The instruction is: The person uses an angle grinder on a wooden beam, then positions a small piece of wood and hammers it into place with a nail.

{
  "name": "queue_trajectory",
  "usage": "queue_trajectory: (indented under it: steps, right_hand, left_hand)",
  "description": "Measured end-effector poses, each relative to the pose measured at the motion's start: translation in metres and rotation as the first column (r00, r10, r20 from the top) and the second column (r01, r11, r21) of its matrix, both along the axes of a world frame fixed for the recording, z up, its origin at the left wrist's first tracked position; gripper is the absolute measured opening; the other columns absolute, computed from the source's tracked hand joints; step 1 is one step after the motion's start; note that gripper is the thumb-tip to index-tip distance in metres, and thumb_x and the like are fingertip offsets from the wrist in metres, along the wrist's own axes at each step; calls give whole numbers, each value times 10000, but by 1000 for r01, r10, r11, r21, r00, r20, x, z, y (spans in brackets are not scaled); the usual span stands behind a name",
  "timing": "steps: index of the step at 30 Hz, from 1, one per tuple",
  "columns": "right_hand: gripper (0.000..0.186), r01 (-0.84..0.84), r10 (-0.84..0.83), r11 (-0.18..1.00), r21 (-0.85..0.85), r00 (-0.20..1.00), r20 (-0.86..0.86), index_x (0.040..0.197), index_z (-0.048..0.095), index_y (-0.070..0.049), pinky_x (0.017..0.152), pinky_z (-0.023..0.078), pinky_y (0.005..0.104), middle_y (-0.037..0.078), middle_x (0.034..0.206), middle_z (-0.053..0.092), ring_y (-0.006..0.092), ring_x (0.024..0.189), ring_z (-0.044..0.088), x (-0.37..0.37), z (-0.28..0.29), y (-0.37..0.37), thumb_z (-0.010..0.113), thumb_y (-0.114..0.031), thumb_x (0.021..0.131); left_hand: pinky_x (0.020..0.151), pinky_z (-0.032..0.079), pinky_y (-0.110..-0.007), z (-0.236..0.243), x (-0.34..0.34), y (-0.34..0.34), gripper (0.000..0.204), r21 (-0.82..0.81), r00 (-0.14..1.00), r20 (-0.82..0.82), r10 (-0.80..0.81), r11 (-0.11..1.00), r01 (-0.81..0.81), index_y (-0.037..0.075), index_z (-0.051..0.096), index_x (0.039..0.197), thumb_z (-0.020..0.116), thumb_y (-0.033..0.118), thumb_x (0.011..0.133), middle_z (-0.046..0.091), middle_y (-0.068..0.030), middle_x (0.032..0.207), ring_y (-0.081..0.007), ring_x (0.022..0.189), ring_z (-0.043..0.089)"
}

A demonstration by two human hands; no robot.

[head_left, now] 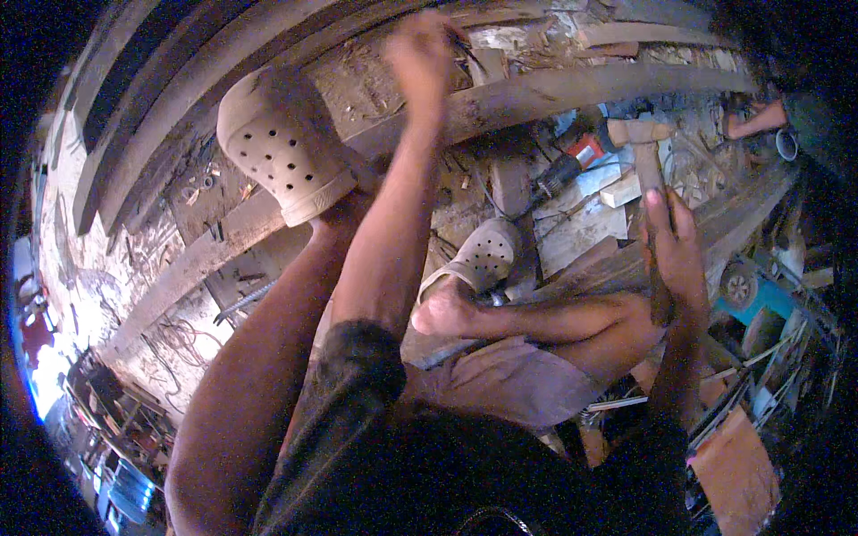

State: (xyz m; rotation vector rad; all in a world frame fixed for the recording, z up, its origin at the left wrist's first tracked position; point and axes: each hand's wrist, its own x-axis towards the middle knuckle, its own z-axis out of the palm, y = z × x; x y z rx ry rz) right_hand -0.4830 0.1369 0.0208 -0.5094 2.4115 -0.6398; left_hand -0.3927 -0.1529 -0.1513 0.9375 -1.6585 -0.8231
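Observation:
My right hand is closed around the wooden handle of a hammer. Its tan, blunt head points up and away from me. My left hand reaches far forward over the curved timbers and is smeared by motion. Something small and dark shows at its fingers, too blurred to name. Below that hand runs a long curved wooden beam. My feet wear beige clogs: one clog is at the left on the beams, and the other clog sits near the middle.
A dark power tool with a red part lies on the littered ground beyond my bent leg. Beside it is a pale wood block. Another person's foot shows at the far right, near a blue object with a wheel. Several curved ribs fill the upper left.

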Motion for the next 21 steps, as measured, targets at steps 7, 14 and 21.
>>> queue_trajectory:
  steps: [7, 14, 21]
  right_hand:
    - [349, 192, -190, 981, 4, 968, 161, 857, 503, -101, 404, 341, 227, -32, 581, 437, 69, 456, 422, 10, -28, 48, 460, -441, 919]
    - [372, 189, -182, 982, -1, 947, 264, 836, 499, -78, 398, 347, 274, 6, 559, 455, 113, 433, 429, 24, -46, 63, 442, -433, 933]
    - [403, 122, -125, 992, 26, 984, 130, 874, 523, -39, 500, 410, 308, 47, 634, 505, 157, 536, 499, 21, -70, 94, 467, -436, 921]
  left_hand:
    - [642, 465, -341, 62, 19, -72, 326, -70, 954, 116, -275, 956, 284, -46, 640, 842, 598, 275, 874, 667, -146, 791, -195, 657, 577]
    - [654, 482, -385, 4, 5, 43, 249, 59, 926, 145, -350, 937, 345, -40, 598, 878, 525, 198, 896, 633, -214, 774, -352, 727, 638]
    - [654, 489, -385, -18, 11, 59, 153, 247, 884, 141, -445, 881, 404, -4, 604, 874, 538, 134, 888, 652, -194, 828, -322, 772, 658]
